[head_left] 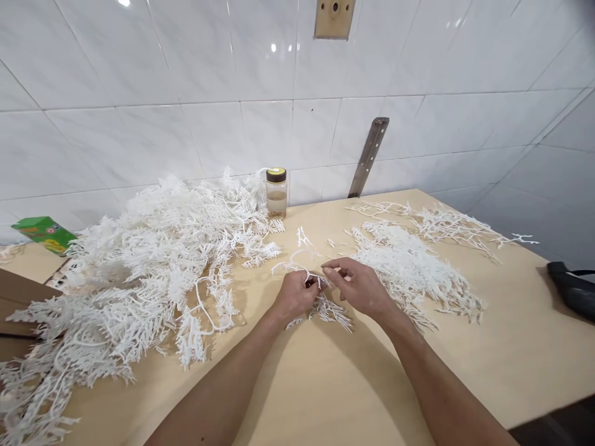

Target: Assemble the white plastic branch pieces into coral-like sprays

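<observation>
My left hand (297,293) is closed round a white branching plastic sprig (290,266) near the middle of the table. Thin bare stems rise from the fist, and feathery tips (332,311) hang below it. Close on the right, my right hand (360,285) has its fingers bent at the sprig's edge; whether they pinch a piece is too small to tell. A large heap of white feathery sprigs (158,260) spreads on the left. A flatter pile of small sprigs (413,266) lies to the right, with bare branching stems (455,226) behind it.
A lidded jar (276,195) of liquid stands by the tiled wall. A metal strip (369,158) leans there. A green box (44,233) is at the far left, a black object (571,288) at the right edge. Small white scraps (303,236) lie on the wooden table (325,396).
</observation>
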{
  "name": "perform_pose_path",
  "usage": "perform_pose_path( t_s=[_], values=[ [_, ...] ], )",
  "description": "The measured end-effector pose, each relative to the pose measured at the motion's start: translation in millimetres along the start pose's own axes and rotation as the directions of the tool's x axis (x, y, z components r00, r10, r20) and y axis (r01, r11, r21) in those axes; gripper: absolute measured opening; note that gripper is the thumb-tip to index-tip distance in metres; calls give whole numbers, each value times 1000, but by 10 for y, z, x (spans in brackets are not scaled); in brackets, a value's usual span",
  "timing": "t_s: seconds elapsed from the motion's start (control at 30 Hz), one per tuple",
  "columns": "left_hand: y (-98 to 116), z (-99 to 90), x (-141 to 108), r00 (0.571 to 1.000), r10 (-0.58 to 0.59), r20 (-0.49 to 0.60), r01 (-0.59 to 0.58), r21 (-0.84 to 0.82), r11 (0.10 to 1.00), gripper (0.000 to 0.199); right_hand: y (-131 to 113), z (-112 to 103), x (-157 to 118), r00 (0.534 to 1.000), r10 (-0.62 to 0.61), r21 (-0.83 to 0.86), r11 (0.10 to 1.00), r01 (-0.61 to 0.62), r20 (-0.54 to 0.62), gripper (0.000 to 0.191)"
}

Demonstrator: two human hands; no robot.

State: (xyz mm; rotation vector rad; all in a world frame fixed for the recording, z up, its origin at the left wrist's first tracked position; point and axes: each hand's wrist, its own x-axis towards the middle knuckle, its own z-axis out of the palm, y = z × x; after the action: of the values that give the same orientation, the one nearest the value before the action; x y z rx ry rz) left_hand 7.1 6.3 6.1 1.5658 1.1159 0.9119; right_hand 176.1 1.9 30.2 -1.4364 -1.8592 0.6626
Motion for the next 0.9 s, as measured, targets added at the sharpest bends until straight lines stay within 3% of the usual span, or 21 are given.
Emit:
perform_pose_path(
  t_s=[0.1,0.27,0.43,0.57,0.67,0.77,0.9],
  values=[
    [-30,16,5,998,-49,-35,50,50,997,18,-19,79,-7,993,-116,-32,993,116,18,24],
    [-129,50,34,994,-90,-64,99,156,983,23,-50,159,-24,992,-129,-107,986,130,17,18],
    [-63,21,4,998,-58,1,57,119,991,27,-82,145,-48,985,-166,-117,979,169,36,22],
    [83,-91,-67,984,-132,124,131,12,991,37,-107,56,11,977,-187,-108,974,197,103,22],
    [143,-189,-90,957,-194,214,208,-49,977,35,-143,20,101,970,-233,-99,966,239,68,21],
    [127,-235,-65,955,-217,203,237,-80,968,37,-149,47,196,981,-173,-6,985,174,89,20],
    [81,-210,-35,972,-167,164,198,-190,962,41,-59,136,268,980,-33,297,955,-28,197,23]
  ],
)
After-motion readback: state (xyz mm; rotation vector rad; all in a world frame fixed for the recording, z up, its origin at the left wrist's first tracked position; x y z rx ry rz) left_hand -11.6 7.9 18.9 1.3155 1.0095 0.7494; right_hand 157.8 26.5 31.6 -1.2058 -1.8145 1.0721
